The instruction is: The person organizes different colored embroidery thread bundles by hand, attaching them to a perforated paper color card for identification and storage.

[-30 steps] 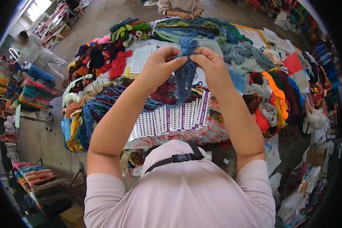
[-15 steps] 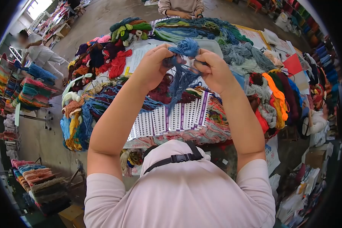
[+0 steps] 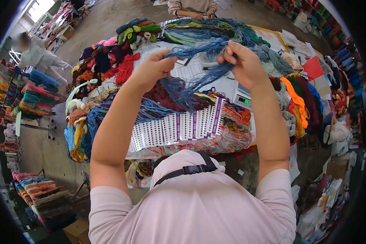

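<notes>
A hank of blue yarn (image 3: 201, 51) is stretched between my two hands above the table, its loose strands drooping in the middle. My left hand (image 3: 152, 69) is closed on the yarn's left end. My right hand (image 3: 244, 63) pinches the other end, thumb and fingers together. Beneath the yarn lie a row of white punched cards (image 3: 179, 126) with purple strips and some dark red yarn (image 3: 162, 97). Close below my right hand is a digital scale (image 3: 242, 99) with a lit green display.
Piles of coloured yarn ring the table, including red yarn (image 3: 128, 67) at left and orange yarn (image 3: 295, 97) at right. A red sheet (image 3: 313, 69) lies at the right. Across the table a person's hands (image 3: 203, 15) rest near the edge. Another person (image 3: 40, 55) stands at far left.
My hands have moved apart, pulling the bunched blue yarn out into a longer, looser hank. The scale beside my right hand has come into view.
</notes>
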Demonstrator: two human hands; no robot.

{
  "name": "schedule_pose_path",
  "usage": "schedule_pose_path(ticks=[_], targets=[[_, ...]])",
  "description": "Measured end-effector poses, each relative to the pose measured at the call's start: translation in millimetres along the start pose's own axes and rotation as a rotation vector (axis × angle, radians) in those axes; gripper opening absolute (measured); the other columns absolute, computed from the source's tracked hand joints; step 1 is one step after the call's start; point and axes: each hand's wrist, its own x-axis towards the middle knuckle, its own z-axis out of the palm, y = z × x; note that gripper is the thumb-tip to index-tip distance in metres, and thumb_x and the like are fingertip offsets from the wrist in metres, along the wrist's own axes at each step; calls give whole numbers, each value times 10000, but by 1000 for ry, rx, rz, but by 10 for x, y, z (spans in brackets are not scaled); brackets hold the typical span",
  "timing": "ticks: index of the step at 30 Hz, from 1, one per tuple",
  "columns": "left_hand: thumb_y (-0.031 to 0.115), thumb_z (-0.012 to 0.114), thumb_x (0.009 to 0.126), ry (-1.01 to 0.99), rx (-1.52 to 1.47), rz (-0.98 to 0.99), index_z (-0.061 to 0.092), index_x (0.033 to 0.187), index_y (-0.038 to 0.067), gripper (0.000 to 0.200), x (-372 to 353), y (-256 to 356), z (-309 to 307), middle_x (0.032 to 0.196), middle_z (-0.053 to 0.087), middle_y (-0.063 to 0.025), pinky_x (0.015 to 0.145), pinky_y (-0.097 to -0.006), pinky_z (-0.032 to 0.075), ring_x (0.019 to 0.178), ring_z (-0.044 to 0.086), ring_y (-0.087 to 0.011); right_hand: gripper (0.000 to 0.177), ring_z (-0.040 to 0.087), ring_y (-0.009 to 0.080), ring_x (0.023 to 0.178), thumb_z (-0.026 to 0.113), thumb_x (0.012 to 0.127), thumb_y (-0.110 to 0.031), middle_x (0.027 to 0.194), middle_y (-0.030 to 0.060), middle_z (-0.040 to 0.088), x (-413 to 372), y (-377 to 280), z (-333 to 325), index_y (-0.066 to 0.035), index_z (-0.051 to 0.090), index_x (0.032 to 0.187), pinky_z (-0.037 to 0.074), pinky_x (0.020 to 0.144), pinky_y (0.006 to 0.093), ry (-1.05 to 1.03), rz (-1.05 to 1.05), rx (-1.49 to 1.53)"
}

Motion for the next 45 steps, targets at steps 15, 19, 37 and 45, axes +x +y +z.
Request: schedule_pose_path(ticks=[15, 19, 37, 45], targets=[[163, 580, 920, 151, 122, 116, 653, 926, 36, 146, -316, 431, -624, 577, 359, 96, 433, -213, 159, 466, 246, -9, 331, 207, 53, 443, 491, 976, -266, 545, -70, 234, -208, -199, -2, -106, 429, 693, 187, 424, 233, -73, 341, -38], [170, 588, 911, 164, 227, 109, 661, 970, 41, 159, -312, 209, -794, 582, 392, 90, 455, -215, 210, 495, 312, -26, 317, 214, 38, 453, 487, 974, -256, 536, -70, 269, -253, -243, 202, -76, 482, 713, 172, 420, 231, -84, 305, -208], [-10, 676, 821, -23, -226, 417, 583, 944, -14, 154, -224, 61, 566, 840, 629, -14, 694, -196, 497, 780, 629, -75, 205, 427, 70, 561, 427, 878, -144, 735, 32, 542, -129, -291, 661, 5, 566, 852, 334, 512, 224, -204, 60, -429], [5, 684, 759, 62, -7, 441, 566, 874, -5, 165, -213, 148, 675, 754, 542, 38, 606, -169, 432, 656, 499, -18, 219, 382, 114, 589, 485, 784, -194, 676, 49, 420, -138, -293, 616, -41, 418, 642, 322, 529, 256, -275, -7, -375]])
